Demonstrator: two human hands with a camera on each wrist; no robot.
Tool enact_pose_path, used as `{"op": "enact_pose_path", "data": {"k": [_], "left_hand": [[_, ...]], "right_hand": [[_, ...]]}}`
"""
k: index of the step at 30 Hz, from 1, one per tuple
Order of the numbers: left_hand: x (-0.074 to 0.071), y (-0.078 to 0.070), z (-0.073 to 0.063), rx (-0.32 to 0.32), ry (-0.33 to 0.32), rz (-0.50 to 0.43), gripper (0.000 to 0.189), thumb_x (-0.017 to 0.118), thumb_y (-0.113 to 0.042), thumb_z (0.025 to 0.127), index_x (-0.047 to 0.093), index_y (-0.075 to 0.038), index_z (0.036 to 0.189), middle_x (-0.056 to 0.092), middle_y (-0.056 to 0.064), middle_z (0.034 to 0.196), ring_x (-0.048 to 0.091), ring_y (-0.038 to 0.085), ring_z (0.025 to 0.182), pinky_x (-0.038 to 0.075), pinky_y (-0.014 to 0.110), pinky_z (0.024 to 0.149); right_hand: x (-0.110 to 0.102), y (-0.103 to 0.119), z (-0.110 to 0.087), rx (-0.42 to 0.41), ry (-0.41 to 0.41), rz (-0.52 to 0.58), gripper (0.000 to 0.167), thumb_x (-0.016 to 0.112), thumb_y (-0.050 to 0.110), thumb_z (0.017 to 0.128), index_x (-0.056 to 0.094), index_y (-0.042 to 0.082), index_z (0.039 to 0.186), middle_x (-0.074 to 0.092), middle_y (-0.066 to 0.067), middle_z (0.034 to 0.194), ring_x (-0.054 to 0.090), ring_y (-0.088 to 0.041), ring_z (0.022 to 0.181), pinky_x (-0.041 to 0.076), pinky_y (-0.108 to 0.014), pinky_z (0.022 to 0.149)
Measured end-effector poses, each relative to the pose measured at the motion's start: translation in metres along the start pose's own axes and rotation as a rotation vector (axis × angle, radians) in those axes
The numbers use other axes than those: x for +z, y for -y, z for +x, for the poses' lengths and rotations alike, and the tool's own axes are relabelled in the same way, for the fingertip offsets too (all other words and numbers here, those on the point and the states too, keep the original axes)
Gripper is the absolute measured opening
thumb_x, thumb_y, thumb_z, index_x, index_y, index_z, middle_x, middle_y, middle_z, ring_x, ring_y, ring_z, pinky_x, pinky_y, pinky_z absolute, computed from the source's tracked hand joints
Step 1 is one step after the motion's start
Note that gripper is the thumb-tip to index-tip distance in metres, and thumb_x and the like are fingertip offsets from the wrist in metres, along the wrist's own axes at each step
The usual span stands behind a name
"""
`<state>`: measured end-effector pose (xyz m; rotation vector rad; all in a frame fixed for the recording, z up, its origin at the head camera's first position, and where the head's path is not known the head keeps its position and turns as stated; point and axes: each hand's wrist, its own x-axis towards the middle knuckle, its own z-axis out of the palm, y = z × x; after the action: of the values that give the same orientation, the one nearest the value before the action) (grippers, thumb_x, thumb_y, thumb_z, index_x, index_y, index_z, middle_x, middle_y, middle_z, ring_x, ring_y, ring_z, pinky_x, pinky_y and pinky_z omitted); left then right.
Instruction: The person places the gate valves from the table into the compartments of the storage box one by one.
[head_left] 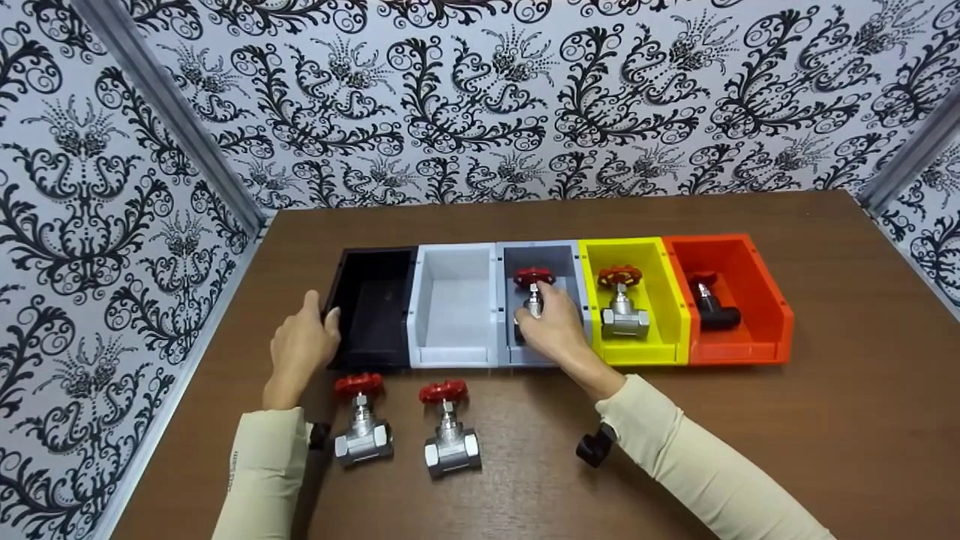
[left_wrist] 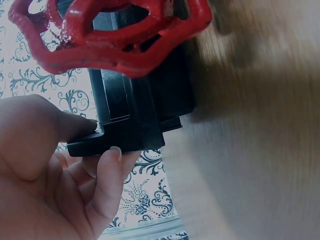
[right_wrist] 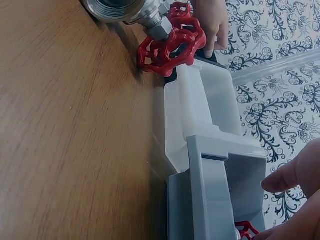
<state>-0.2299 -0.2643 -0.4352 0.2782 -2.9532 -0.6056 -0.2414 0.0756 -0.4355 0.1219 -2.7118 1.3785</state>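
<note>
Valve with red wheel and silver metal neck is set in the grey plastic bin; whether it is gripped by the right hand cannot be told. It looks heavy and hard, best held by the neck, but is hemmed in by that bin's walls. The black plastic bin is gripped by the left hand, near two red-wheeled silver metal valves.

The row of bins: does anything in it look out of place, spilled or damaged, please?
Nothing looks spilled or damaged. One oddity: the black-bodied valve in the orange-red bin differs from the silver valve in the yellow bin.
</note>
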Motion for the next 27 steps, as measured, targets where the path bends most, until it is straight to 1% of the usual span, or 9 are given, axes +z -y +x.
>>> {"op": "enact_pose_path", "data": {"k": [5,9,12,15,20,24,27], "left_hand": [[0.0,0.0,0.0,-0.002,0.01,-0.003,0.03,0.045,-0.03,0.103,0.04,-0.002,0.112,0.062,0.04,0.101,0.059,0.06,0.092,0.044,0.066,0.072],[0.0,0.0,0.001,-0.004,0.019,-0.004,0.031,0.045,-0.031,0.104,0.041,-0.002,0.115,0.062,0.04,0.103,0.059,0.059,0.093,0.044,0.066,0.073],[-0.001,0.0,0.001,-0.011,0.024,-0.002,0.032,0.044,-0.031,0.104,0.041,-0.002,0.118,0.061,0.04,0.104,0.059,0.059,0.094,0.044,0.065,0.073],[-0.002,-0.001,0.001,-0.016,0.027,0.001,0.032,0.044,-0.031,0.104,0.04,-0.002,0.118,0.061,0.04,0.105,0.059,0.059,0.095,0.044,0.065,0.074],[-0.002,-0.001,0.0,-0.018,0.032,0.002,0.032,0.044,-0.031,0.104,0.04,-0.002,0.117,0.061,0.04,0.106,0.059,0.059,0.095,0.044,0.065,0.074],[-0.002,-0.001,0.0,-0.016,0.039,0.006,0.032,0.043,-0.031,0.104,0.04,-0.002,0.118,0.061,0.04,0.106,0.059,0.059,0.095,0.044,0.065,0.074],[-0.002,-0.002,0.0,-0.011,0.034,0.011,0.033,0.043,-0.03,0.104,0.04,-0.001,0.119,0.061,0.04,0.107,0.059,0.059,0.096,0.044,0.065,0.075]], "right_hand": [[-0.005,0.003,-0.003,0.022,0.035,0.018,0.059,0.063,0.011,0.086,0.047,-0.009,0.139,0.05,-0.032,0.134,0.049,-0.042,0.125,0.035,-0.05,0.11],[-0.011,0.003,-0.005,0.026,0.058,0.029,0.061,0.064,0.013,0.087,0.046,-0.007,0.141,0.046,-0.03,0.139,0.045,-0.041,0.13,0.032,-0.05,0.112],[-0.016,0.004,-0.008,0.005,0.072,0.037,0.056,0.066,0.015,0.087,0.05,-0.005,0.138,0.049,-0.027,0.136,0.048,-0.039,0.128,0.034,-0.049,0.111],[-0.022,0.004,-0.012,-0.034,0.078,0.06,0.047,0.066,0.013,0.088,0.056,-0.004,0.132,0.054,-0.024,0.129,0.055,-0.037,0.117,0.041,-0.048,0.104],[-0.036,0.004,-0.016,-0.064,0.083,0.109,0.032,0.065,0.011,0.091,0.065,0.0,0.121,0.059,-0.019,0.122,0.064,-0.032,0.103,0.052,-0.044,0.093],[-0.05,0.001,-0.016,-0.099,0.06,0.105,0.024,0.065,0.011,0.091,0.068,0.001,0.113,0.061,-0.017,0.117,0.065,-0.03,0.101,0.053,-0.044,0.09],[-0.061,-0.005,-0.013,-0.135,0.014,0.086,0.022,0.064,0.007,0.091,0.068,-0.001,0.11,0.06,-0.018,0.115,0.064,-0.03,0.099,0.053,-0.043,0.087]]}}
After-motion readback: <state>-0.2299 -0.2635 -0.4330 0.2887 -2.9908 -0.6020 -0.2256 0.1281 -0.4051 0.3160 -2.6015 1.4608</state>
